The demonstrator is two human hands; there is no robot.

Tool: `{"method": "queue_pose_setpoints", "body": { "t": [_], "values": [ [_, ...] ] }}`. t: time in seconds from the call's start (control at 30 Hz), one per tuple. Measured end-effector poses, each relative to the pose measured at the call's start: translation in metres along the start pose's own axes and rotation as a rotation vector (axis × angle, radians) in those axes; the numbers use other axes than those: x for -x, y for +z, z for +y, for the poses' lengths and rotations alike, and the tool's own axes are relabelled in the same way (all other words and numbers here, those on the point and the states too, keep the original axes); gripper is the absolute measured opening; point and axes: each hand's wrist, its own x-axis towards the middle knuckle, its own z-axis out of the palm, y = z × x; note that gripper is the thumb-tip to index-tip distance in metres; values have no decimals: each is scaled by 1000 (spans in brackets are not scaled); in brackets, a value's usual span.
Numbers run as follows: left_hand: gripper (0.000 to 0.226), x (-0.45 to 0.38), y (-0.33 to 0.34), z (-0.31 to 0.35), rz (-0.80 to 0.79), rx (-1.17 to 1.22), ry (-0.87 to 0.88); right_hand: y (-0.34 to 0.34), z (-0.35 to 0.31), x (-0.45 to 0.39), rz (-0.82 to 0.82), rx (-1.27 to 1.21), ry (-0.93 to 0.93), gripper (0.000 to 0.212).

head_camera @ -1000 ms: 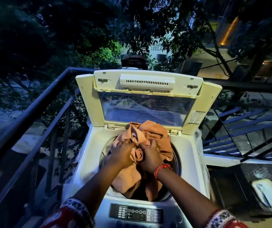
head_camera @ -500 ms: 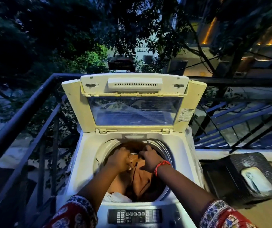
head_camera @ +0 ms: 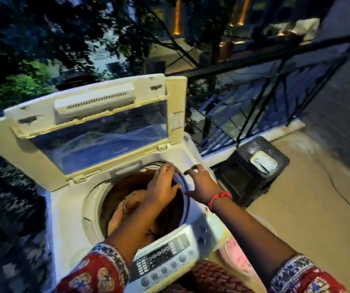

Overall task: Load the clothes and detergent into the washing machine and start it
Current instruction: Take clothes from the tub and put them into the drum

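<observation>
A white top-loading washing machine [head_camera: 68, 210] stands in front of me with its lid [head_camera: 89, 127] raised. Orange-brown clothes [head_camera: 127, 204] lie down inside the drum. My left hand [head_camera: 162, 187] hovers over the drum's right side, fingers loosely spread and holding nothing. My right hand [head_camera: 201, 182], with a red thread on the wrist, is above the drum's right rim, fingers spread and empty. The control panel [head_camera: 165, 259] with buttons runs along the near edge. No detergent shows clearly.
A dark metal railing [head_camera: 260, 102] borders the balcony behind and to the right. A black stool [head_camera: 252, 166] carrying a white tub [head_camera: 264, 160] stands to the right of the machine. A pink item [head_camera: 235, 256] sits low beside the machine. The tan floor [head_camera: 309, 208] stretches to the right.
The orange cloth went from bunched above the opening down into the drum. Both hands let go of it and lifted toward the right rim. The view swung to the right.
</observation>
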Motion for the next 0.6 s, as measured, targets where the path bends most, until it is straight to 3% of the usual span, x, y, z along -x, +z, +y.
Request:
{"method": "queue_pose_setpoints", "body": {
  "t": [0.2, 0.37, 0.6],
  "values": [
    [44, -15, 50, 87, -60, 62, 253, -23, 89, 79, 147, -54, 274, 65],
    [52, -14, 101, 168, -158, -7, 380, -35, 170, 142, 186, -99, 449, 72],
    [47, -6, 200, 257, -313, -126, 417, -29, 276, 212, 152, -166, 565, 69]
  ]
}}
